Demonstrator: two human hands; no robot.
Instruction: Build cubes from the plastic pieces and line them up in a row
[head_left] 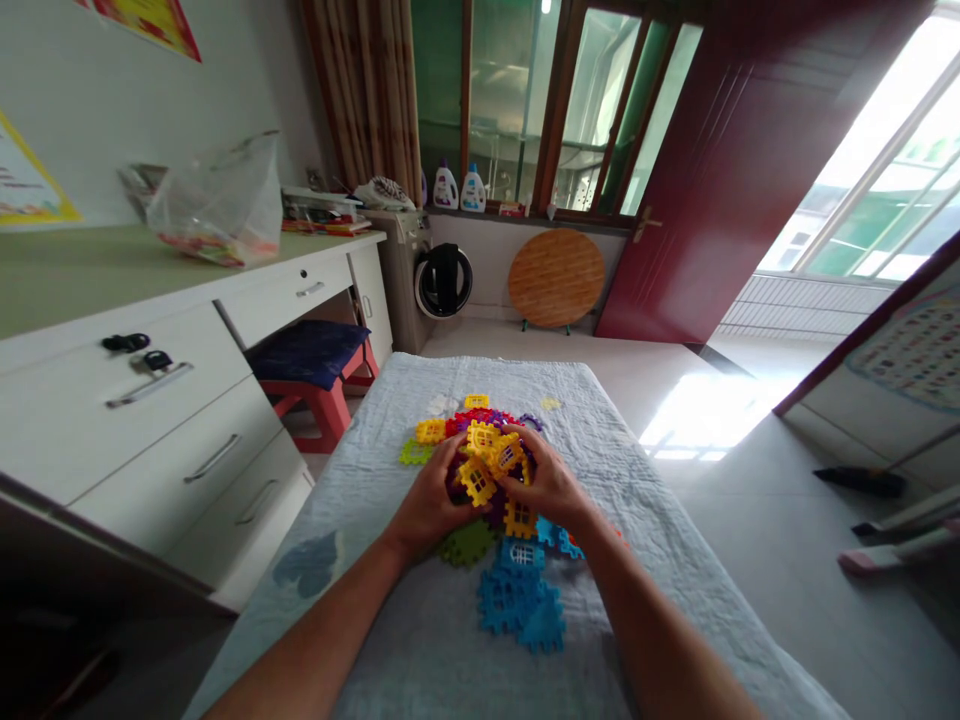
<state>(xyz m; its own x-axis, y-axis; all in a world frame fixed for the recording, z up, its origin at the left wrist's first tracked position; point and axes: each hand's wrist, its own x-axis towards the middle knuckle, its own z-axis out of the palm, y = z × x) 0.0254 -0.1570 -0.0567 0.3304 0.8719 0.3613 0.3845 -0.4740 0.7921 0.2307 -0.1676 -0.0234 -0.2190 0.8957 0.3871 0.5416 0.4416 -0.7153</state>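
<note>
A cluster of yellow, notched plastic window pieces [491,457] is held up between two bare hands above the middle of a table covered with a pale blue-grey cloth [330,620]. The left hand [435,497] grips its left side, fingers curled around it; the right hand [553,482] pinches its right side, thumb in front. Just beyond lie flat red notched plastic pieces [459,424], with a lime-green notched frame [415,453] to the left. Nearer the person, an olive-green plastic piece [469,545] and overlapping bright-blue notched plastic pieces [517,600] rest on the cloth. Farther left, a red plastic stool [327,418] with a dark blue cushion [311,352] stands beside white drawers [172,430].
</note>
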